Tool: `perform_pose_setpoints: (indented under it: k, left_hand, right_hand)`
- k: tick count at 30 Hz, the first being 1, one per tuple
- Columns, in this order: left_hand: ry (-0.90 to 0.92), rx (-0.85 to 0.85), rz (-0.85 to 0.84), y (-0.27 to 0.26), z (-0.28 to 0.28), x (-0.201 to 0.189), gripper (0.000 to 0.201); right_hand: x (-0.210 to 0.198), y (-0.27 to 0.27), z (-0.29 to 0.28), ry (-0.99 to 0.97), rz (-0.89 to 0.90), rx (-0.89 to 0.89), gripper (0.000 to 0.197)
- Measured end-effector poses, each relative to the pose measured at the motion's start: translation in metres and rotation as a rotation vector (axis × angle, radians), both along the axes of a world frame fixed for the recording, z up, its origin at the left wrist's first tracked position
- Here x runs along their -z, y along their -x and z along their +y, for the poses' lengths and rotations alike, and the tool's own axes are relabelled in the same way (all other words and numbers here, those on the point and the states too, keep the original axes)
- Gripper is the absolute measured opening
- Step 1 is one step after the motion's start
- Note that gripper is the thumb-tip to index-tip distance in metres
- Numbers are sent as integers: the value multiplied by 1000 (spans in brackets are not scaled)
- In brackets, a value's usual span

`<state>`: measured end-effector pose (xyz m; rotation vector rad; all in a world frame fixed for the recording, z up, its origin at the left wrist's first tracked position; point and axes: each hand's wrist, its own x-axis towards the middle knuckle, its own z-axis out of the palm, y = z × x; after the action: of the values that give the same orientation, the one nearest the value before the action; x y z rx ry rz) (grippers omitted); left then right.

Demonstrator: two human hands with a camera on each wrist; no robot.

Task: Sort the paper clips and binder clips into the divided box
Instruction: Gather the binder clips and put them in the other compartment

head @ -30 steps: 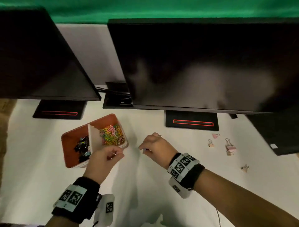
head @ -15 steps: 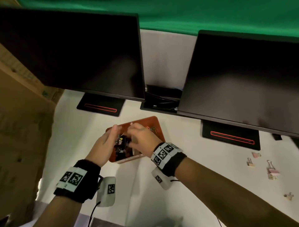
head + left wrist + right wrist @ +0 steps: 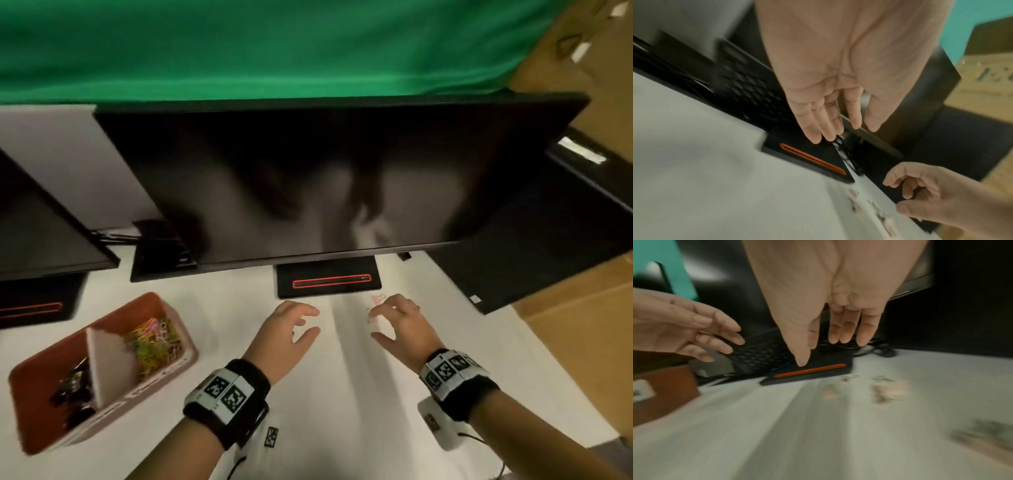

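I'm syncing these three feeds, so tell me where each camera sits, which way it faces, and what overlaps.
Head: worn on the head, looking forward and down at the desk, box, monitor; both forearms, left hand, right hand.
Left wrist: along the open left hand toward the monitor stand; right hand at lower right.
Right wrist: along the open right hand toward the same stand; left hand at left.
Shared: all three show the stand's orange stripe.
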<state>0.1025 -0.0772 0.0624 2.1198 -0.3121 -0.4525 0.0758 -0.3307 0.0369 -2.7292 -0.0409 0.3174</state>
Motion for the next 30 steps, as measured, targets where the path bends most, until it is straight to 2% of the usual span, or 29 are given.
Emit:
perform_pose_setpoints:
  k: [3,5,11,16,19,23,26,28,30]
  left_hand:
    - [-83,134,7,-10,-67,24,29]
    - [-167,193,-11,-16,-104,39,34]
    - [-352,225,3,-27,-163,75,43]
    - [-430,160,-42,-34,-166,89,27]
    - [-433,137,-15,-40,-158,91,13]
    - [-506,181,-13,-42,-151,88,13]
    - [-449,213,-33,-42,-150,86,11]
    - [-352,181,-26,-44,-152,84,10]
    - [-265,142,-43,-47,-155,82,13]
  right_hand:
    - [5,22,-66,117,125,155,44]
    - [12,34,-96,132,172,185,46]
    - [36,42,-128,-70,299,100,39]
    - [45,32,-129,-163,326,62,17]
    - [50,27,-131,-141,316,16,17]
    - [52,19,-128,-212,317,-65,11]
    - [53,15,-124,-267,333,-114,8]
    - [54,12,-124,-319,313,-44,14]
    - [57,5,-124,-339,193,-7,14]
